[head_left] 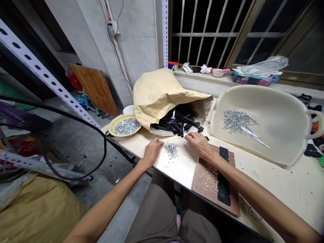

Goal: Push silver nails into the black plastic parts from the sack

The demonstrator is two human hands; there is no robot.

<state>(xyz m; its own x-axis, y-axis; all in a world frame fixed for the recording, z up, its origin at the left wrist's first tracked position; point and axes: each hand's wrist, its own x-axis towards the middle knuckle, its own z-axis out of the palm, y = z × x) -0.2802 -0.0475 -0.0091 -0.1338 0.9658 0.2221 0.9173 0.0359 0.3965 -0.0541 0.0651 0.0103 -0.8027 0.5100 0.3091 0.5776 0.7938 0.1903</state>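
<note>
On the pale table (pixel 183 170), the right hand (pixel 198 144) pinches a thin metal pin (pixel 181 137) near some little shiny bits (pixel 171 150). The left hand (pixel 152 151) is curled beside them; I can't tell if it holds one. A barred window (pixel 205 34) is behind, grey floor (pixel 101 175) below.

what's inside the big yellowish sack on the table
Black parts lie heaped in the open mouth of the sack, with a pale piece among them. The sack's upper side hides whatever lies farther back, and the top parts cover those beneath.
</note>
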